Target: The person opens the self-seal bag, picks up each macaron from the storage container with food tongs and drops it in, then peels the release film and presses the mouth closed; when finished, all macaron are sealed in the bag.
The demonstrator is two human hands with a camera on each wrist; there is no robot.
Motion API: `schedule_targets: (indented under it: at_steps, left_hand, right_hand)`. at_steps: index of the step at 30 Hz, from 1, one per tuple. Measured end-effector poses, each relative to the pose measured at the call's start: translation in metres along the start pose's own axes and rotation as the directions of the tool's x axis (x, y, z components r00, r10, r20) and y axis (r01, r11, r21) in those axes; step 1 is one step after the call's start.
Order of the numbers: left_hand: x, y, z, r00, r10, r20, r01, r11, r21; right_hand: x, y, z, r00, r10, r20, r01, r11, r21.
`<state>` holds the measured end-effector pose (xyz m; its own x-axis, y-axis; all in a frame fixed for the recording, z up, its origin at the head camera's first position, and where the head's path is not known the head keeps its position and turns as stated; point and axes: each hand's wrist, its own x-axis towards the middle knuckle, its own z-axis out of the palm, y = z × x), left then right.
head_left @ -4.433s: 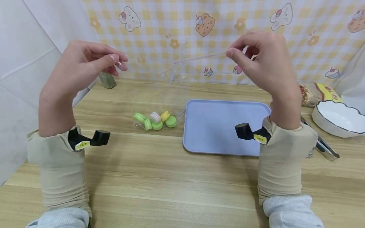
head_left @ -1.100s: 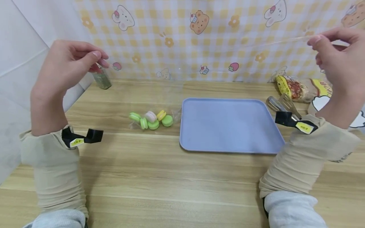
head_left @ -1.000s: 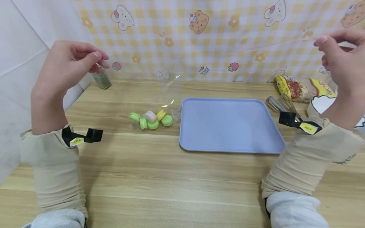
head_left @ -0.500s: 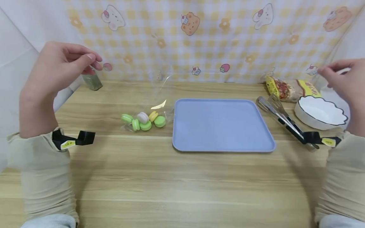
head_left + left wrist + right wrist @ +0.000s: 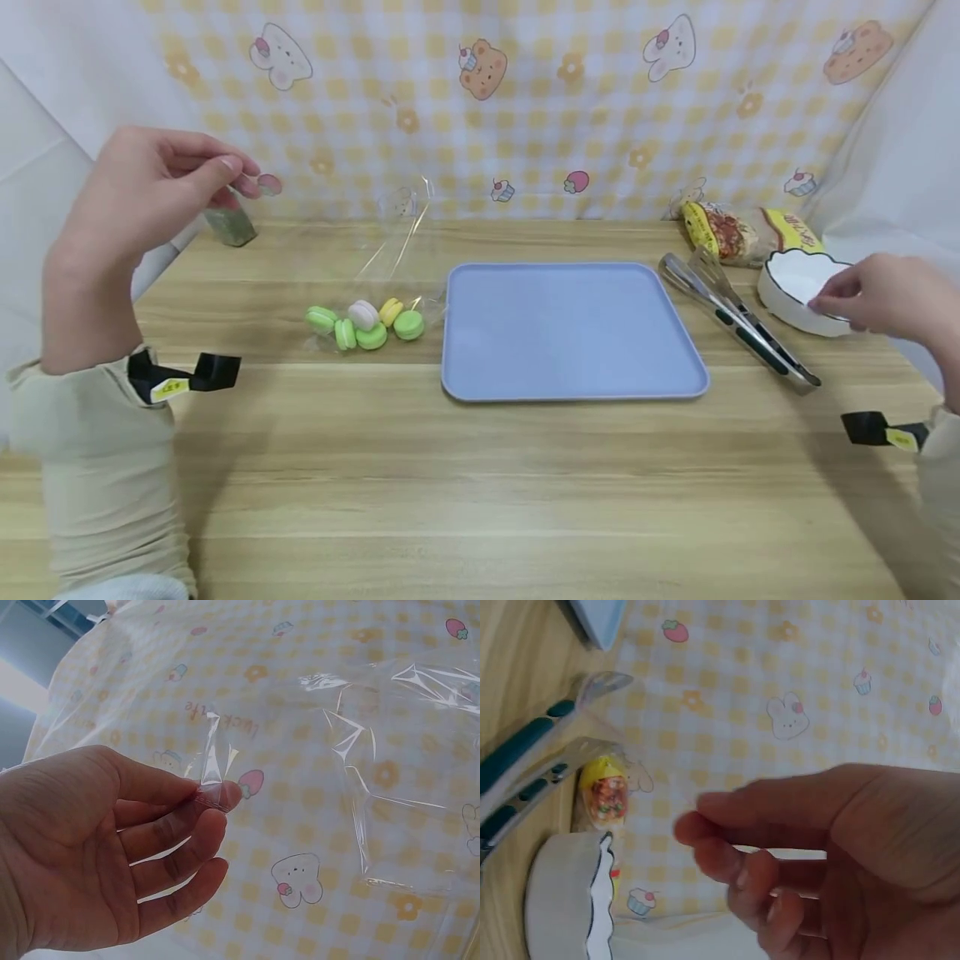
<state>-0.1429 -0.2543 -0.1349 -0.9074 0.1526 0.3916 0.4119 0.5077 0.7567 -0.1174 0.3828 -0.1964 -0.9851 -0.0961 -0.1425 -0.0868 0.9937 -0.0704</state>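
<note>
My left hand [image 5: 138, 204] is raised at the left and pinches the edge of a clear plastic bag [image 5: 405, 246]. In the left wrist view, the crinkled film of the clear bag [image 5: 213, 761] sticks up between thumb and fingers. The bag hangs down to the table, with several green, white and yellow macarons [image 5: 363, 315] in its bottom. My right hand [image 5: 892, 300] hovers in front of the white bowl [image 5: 791, 304], thumb and index finger pressed together. A faint clear strip [image 5: 604, 727] shows beyond its fingertips in the right wrist view; most of it is indiscernible.
A blue tray [image 5: 573, 333] lies mid-table. Right of it are metal tongs [image 5: 738, 321] and a slotted utensil [image 5: 708, 271]. A yellow-ended food packet [image 5: 742, 233] lies behind the bowl. A green-filled jar [image 5: 231, 225] stands at back left.
The right hand has pulled a thin clear strip away from the bag's top toward the right, then dropped lower, beside the bowl. The left hand keeps its pinch; the head view has shifted slightly right.
</note>
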Motion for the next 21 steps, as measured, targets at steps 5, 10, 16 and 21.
schedule_targets:
  at_steps: [5, 10, 16, 21]
  left_hand:
    - [0.001, -0.001, 0.000, 1.000, 0.025, -0.004, -0.025, 1.000, 0.012]
    - [0.001, -0.001, -0.001, 0.998, -0.063, -0.013, 0.063, 0.998, -0.029]
    - [0.001, -0.001, -0.002, 1.000, -0.019, -0.009, 0.019, 1.000, -0.001]
    - [0.001, 0.000, -0.003, 0.999, -0.032, -0.006, 0.032, 0.999, -0.023]
  right_hand:
    - [0.001, -0.010, 0.013, 0.976, -0.084, 0.201, 0.071, 0.995, 0.074]
    - [0.005, -0.018, 0.020, 0.959, -0.107, 0.262, 0.074, 0.989, 0.131]
    - [0.009, -0.022, 0.026, 0.925, -0.102, 0.365, 0.036, 0.983, 0.183]
    - [0.010, -0.025, 0.029, 0.918, -0.100, 0.384, 0.038, 0.985, 0.167]
